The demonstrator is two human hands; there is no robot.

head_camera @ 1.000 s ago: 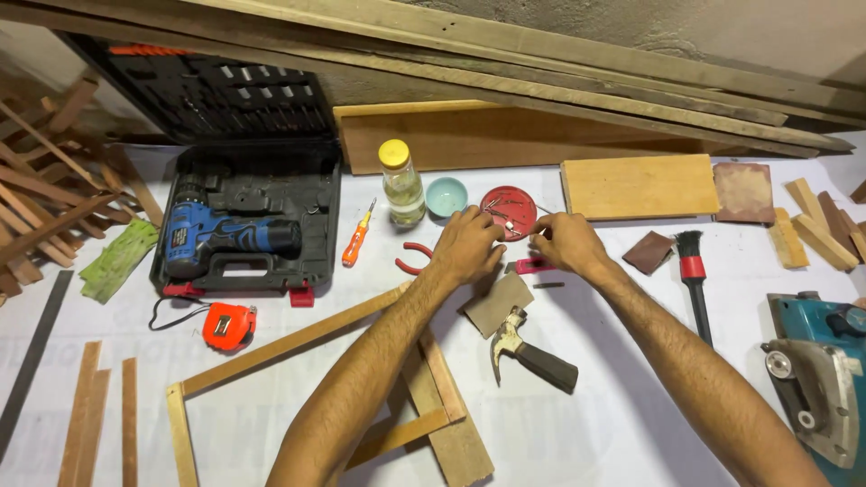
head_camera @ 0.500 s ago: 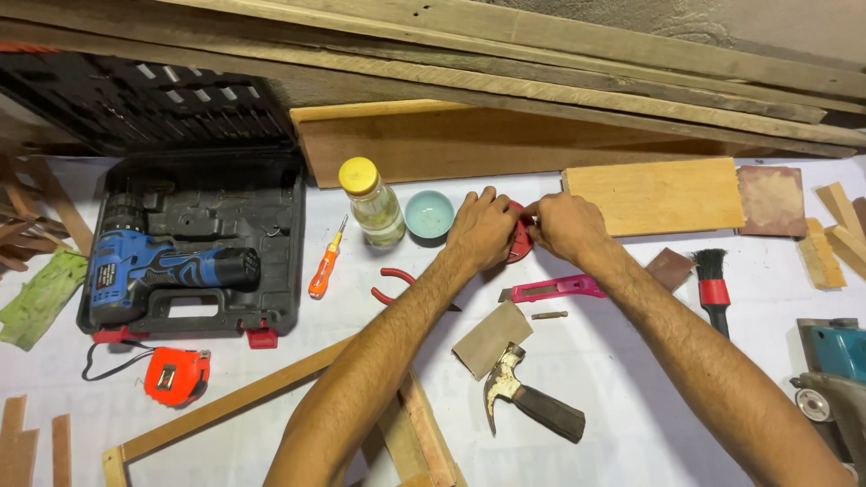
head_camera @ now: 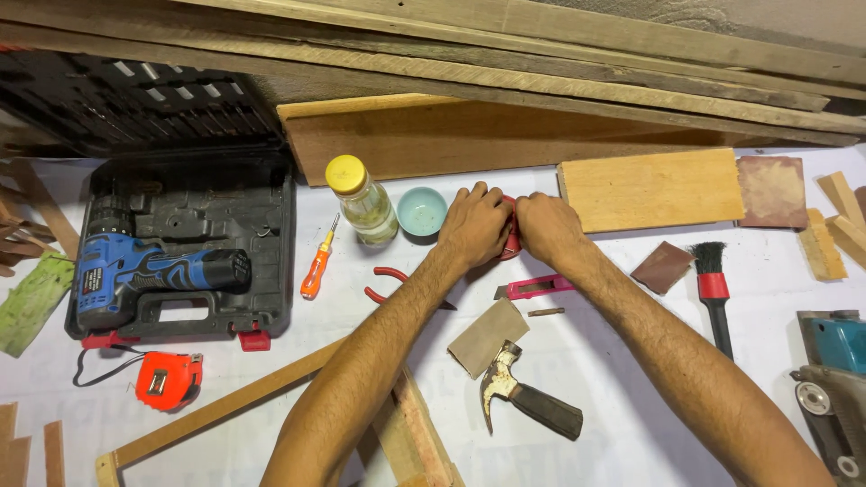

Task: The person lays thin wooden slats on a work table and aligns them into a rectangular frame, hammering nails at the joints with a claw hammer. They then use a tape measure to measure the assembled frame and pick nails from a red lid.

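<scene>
Both my hands close on one small red round container (head_camera: 512, 236) near the far edge of the tabletop: my left hand (head_camera: 475, 225) and right hand (head_camera: 548, 227) press their fingers around it from either side. Just beside it stand one blue bowl (head_camera: 421, 210) and one yellow-capped bottle (head_camera: 362, 200); nearer me lie one hammer (head_camera: 528, 403) and one pink utility knife (head_camera: 534, 288).

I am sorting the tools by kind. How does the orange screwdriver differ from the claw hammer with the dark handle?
The small orange screwdriver is slim and bright; the claw hammer with the dark handle is bulkier, with a worn metal head. The screwdriver lies left of the left hand; the hammer lies nearer the camera, between both forearms. Both lie flat on the white table, untouched.
</scene>
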